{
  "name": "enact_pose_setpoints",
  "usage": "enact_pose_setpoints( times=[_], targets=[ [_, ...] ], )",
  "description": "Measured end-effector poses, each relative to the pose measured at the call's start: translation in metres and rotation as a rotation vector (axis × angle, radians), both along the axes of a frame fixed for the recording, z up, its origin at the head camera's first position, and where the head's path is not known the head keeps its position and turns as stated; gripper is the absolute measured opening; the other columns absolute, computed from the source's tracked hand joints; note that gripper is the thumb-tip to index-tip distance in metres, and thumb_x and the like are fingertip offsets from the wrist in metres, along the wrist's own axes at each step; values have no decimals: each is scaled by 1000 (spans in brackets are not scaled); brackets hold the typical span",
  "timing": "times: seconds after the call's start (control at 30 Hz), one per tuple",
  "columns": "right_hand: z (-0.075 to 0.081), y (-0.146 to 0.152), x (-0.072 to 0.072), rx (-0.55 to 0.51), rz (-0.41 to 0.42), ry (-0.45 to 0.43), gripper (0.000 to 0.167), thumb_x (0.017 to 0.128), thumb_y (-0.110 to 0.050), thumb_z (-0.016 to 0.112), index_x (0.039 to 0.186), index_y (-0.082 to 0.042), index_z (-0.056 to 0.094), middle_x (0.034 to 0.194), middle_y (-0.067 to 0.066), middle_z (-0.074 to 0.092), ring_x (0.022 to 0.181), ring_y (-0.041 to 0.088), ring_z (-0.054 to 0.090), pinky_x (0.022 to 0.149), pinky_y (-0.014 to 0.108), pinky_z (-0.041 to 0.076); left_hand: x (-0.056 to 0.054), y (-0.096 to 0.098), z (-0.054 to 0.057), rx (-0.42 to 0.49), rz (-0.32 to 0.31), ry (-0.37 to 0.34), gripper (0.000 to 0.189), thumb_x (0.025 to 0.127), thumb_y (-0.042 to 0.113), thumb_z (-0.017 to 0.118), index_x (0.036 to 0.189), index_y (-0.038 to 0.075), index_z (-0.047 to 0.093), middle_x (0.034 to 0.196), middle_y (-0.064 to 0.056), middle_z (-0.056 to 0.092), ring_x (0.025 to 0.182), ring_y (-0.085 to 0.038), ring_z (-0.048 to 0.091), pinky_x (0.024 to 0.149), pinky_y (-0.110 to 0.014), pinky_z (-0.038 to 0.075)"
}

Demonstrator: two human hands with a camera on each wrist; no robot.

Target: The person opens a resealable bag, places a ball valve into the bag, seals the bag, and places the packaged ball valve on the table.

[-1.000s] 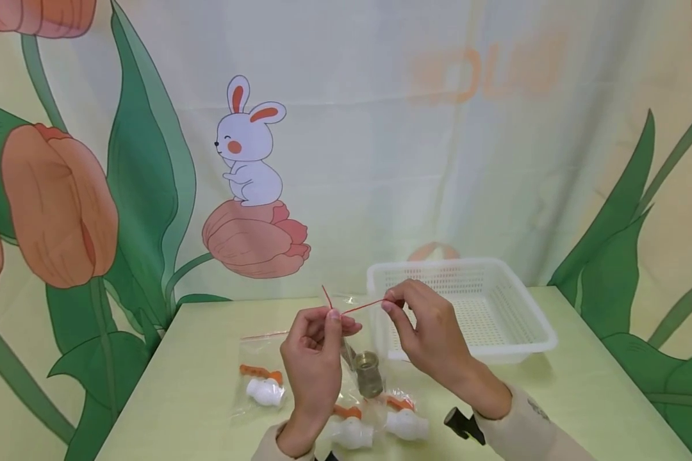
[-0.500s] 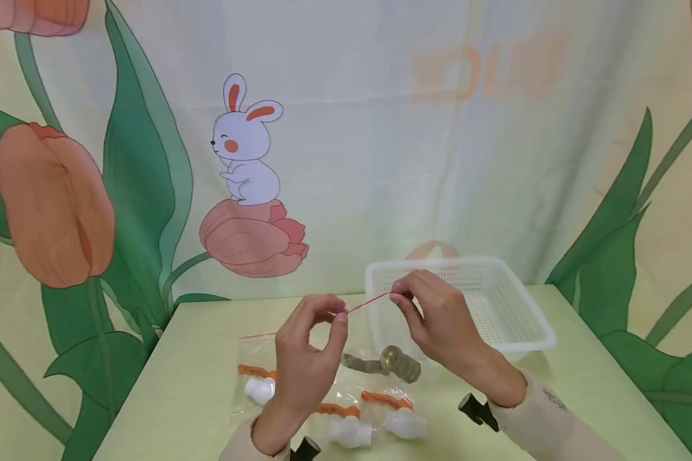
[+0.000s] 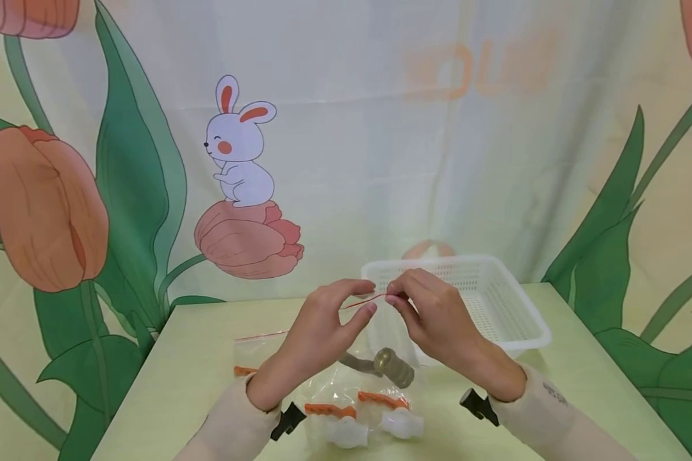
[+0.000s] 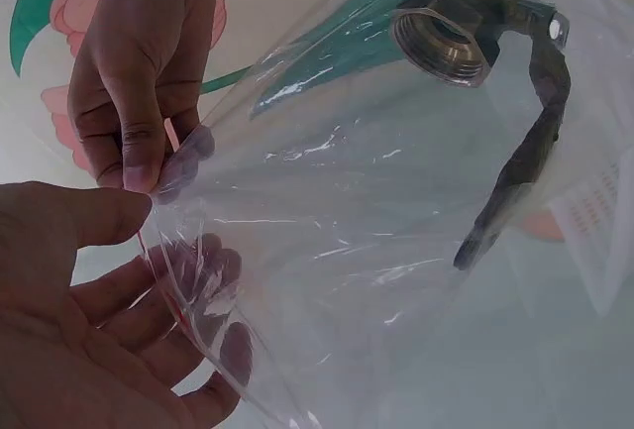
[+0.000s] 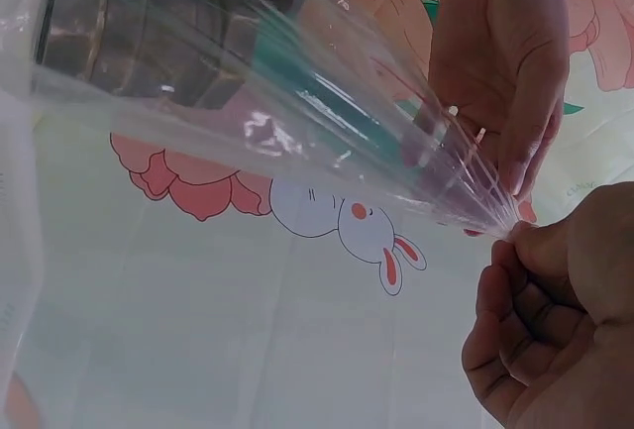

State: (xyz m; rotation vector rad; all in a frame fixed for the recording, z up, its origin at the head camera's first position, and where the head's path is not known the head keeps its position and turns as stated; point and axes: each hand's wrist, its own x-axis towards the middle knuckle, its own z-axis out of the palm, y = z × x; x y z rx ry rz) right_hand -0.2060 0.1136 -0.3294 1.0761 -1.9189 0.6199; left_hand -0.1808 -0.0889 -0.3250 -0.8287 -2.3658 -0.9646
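A clear zip bag (image 4: 327, 211) with a red line along its mouth hangs above the table. Inside lies a metal valve (image 3: 393, 368) with a threaded end and a dark lever handle (image 4: 525, 157). My right hand (image 3: 438, 314) pinches the bag's mouth between thumb and fingers, gathering the film into folds in the right wrist view. My left hand (image 3: 325, 326) is beside it, thumb and fingers spread apart around the red-lined edge. In the left wrist view its fingers (image 4: 139, 325) lie behind the film, and the thumb tip is close to the right hand's.
Bagged white plastic valves (image 3: 348, 432) with orange handles (image 3: 383, 400) lie on the table (image 3: 190, 378) below my hands. Another orange handle (image 3: 245, 371) shows partly behind my left forearm. A white perforated basket (image 3: 544, 339) stands at the back right. A printed curtain (image 3: 346, 160) hangs behind.
My left hand has let go of its pinch and moved right along the red edge toward the right hand. The valve in the bag has swung right and tilted.
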Motion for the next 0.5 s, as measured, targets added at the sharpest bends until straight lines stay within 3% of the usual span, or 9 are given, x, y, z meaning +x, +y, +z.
enact_pose_setpoints(
  times=[0.13, 0.3, 0.4, 0.5],
  targets=[
    [-1, 2, 1, 5, -5, -6, 35, 102, -32, 47, 85, -7, 64, 79, 0, 62, 69, 11, 55, 62, 23, 47, -1, 3, -1, 33, -27, -20, 17, 94, 16, 66, 108, 9, 70, 102, -1, 73, 96, -14, 69, 85, -35, 56],
    [-2, 3, 2, 9, 6, -25, 8, 90, -10, 70, 86, -7, 64, 80, -1, 63, 70, 11, 56, 62, 23, 48, -1, 6, 0, 60, -47, -40, 7, 92, 13, 67, 97, 11, 72, 89, 2, 72, 81, -9, 66, 75, -31, 55],
    [-3, 4, 2, 4, 12, -41, 14, 81, -2, 76, 86, -7, 64, 80, -1, 64, 70, 10, 56, 62, 22, 48, -1, 7, 0, 65, -51, -67, 5, 92, 12, 68, 95, 12, 72, 85, 3, 71, 78, -8, 64, 74, -31, 54],
    [-5, 4, 3, -4, 17, -69, 14, 81, -2, 76, 86, -8, 64, 80, -2, 63, 70, 9, 55, 62, 21, 48, -1, 9, 0, 62, -50, -85, 4, 92, 10, 67, 93, 11, 72, 83, 2, 71, 76, -8, 62, 74, -31, 53]
  ],
)
